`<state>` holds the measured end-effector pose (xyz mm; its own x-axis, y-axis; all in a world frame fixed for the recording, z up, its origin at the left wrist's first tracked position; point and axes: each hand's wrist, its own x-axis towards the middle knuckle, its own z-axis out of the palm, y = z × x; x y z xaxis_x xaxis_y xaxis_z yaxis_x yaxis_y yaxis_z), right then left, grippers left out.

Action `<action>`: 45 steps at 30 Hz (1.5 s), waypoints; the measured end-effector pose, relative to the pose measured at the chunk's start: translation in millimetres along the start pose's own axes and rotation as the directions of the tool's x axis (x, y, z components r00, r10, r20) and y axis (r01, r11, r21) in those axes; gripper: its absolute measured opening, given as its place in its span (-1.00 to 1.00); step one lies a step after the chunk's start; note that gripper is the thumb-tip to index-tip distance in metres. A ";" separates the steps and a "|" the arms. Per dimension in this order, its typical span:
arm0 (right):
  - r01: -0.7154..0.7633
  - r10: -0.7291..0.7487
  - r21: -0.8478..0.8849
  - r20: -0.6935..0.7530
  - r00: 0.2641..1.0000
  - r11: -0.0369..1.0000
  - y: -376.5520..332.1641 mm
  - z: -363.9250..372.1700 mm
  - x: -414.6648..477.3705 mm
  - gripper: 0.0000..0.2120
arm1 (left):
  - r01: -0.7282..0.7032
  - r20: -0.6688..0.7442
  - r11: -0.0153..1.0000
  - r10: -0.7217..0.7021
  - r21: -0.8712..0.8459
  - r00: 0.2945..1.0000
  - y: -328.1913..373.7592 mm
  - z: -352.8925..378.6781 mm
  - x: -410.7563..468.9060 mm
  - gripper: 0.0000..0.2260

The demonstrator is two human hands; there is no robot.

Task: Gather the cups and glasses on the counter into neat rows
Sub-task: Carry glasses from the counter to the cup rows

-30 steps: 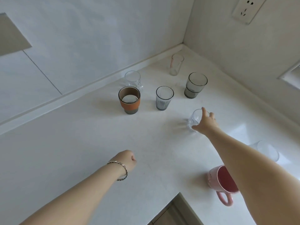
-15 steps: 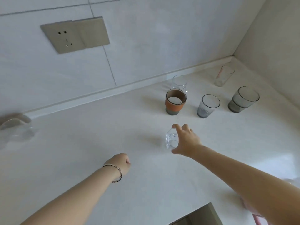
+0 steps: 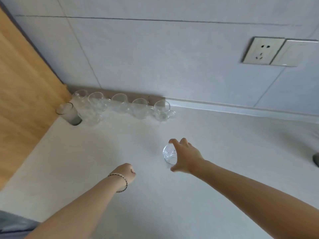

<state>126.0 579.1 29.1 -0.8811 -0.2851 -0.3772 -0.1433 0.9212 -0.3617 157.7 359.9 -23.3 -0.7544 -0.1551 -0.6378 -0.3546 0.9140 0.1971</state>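
My right hand [image 3: 185, 156] grips a small clear glass [image 3: 169, 154] from above, over the middle of the white counter [image 3: 86, 161]. My left hand [image 3: 126, 173] is a closed fist holding nothing, with a bracelet on the wrist, hovering left of the glass. Against the back wall stands a row of several clear glass cups [image 3: 139, 109], the rightmost one [image 3: 162, 110] with a handle. A second clear cup [image 3: 91, 116] sits in front of that row at its left end. A frosted grey tumbler [image 3: 69, 113] stands beside the wooden panel.
A wooden cabinet side [image 3: 25, 83] bounds the counter on the left. A wall socket [image 3: 264, 50] with a switch sits on the tiled wall at upper right. A dark object [image 3: 315, 159] shows at the right edge.
My view has swung left, away from the coloured cups, onto the row of clear cups. My right hand has carried the small glass leftward. My left fist has kept its pose.
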 end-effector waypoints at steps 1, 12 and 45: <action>0.006 -0.006 0.004 0.005 1.000 1.000 -24.7 5.5 13.6 -0.22 | 0.025 -0.001 1.000 -0.025 -0.007 1.000 -28.1 -12.0 6.1 -0.88; -0.135 0.136 0.091 -0.015 0.991 0.987 -198.4 29.9 159.8 -0.17 | 0.145 0.039 0.989 -0.144 -0.019 0.989 -218.9 -108.5 66.8 -0.71; -0.525 0.506 0.173 0.144 0.851 0.834 -37.3 19.3 21.9 -0.67 | -0.464 0.193 0.868 0.432 0.175 0.881 -14.7 -90.0 72.8 -0.73</action>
<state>120.7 533.4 17.9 -0.7574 0.1852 -0.6262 0.4207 0.8718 -0.2511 58.4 301.4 -5.6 -0.7109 0.3303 -0.6209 0.1386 0.9313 0.3367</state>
